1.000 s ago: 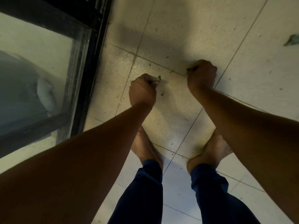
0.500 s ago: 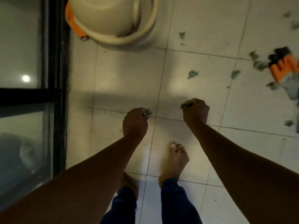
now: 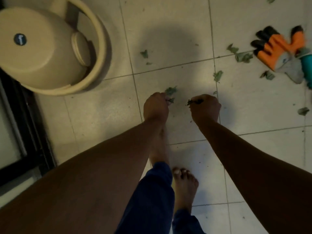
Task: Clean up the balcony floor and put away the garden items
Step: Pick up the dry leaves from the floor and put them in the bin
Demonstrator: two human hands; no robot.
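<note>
My left hand (image 3: 156, 107) is curled into a fist around green leaf scraps that poke out at its top. My right hand (image 3: 206, 108) grips a darker bunch of leaf scraps in the same way. Both fists hover side by side over the pale tiled floor (image 3: 168, 31). Several loose leaf pieces (image 3: 244, 56) lie scattered on the tiles ahead and to the right. An orange, black and grey garden glove (image 3: 278, 49) lies at the far right, beside a teal handle (image 3: 308, 66).
A beige tub (image 3: 101, 48) with an upturned beige pot (image 3: 33, 48) inside it stands at the top left. A black door frame (image 3: 25, 124) runs along the left edge. My bare feet (image 3: 184, 184) and blue trouser legs are below.
I have walked forward with both fists still holding leaves. The tub, the glove and the scattered leaves have come closer and lower in view; the door frame has slid to the left edge.
</note>
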